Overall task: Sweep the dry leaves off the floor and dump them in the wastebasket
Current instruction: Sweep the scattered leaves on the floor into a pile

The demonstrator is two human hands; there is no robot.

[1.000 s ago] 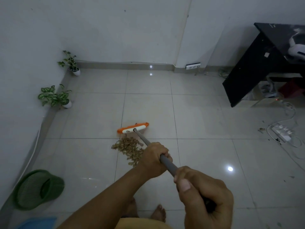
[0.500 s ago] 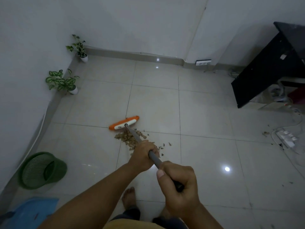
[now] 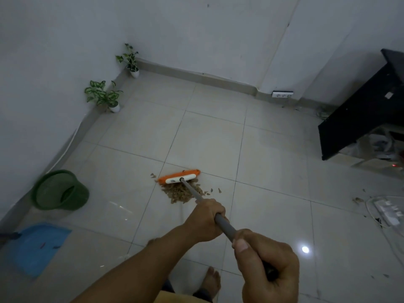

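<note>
Both hands wrapped round the grey broom handle [image 3: 197, 196]: left hand [image 3: 206, 221] lower down the shaft, fingers curled over it; right hand [image 3: 265, 261] nearer the top end, thumb laid along it. Same grips as 0.5 s ago.

Landmark = orange broom head [image 3: 179, 178]. It sits on the floor [image 3: 207, 141] w/ the dry leaves [image 3: 181, 193] heaped right against its near side, touching. Vs 0.5 s ago the pile looks tighter & more of it lies directly under the shaft; a few bits lie loose just right of the pile, a couple just left of the head. Head angle also flipped: its right end now tilts away, before it was the left end lower.

Green wastebasket [image 3: 60, 190] lies tipped on its side well left of the broom head, mouth facing roughly toward camera, by the wall. Blue dustpan [image 3: 41, 246] flat on the floor, left & nearer the person than the broom head; more of it in view now than before.

Two potted plants [image 3: 102, 96] far left-beyond the head along the wall. Black desk [image 3: 360, 119] far right-beyond. Power strip [image 3: 387, 212] w/ white cable well right, some stray leaf bits near it. One bare foot [image 3: 211, 282] below the hands.
</note>
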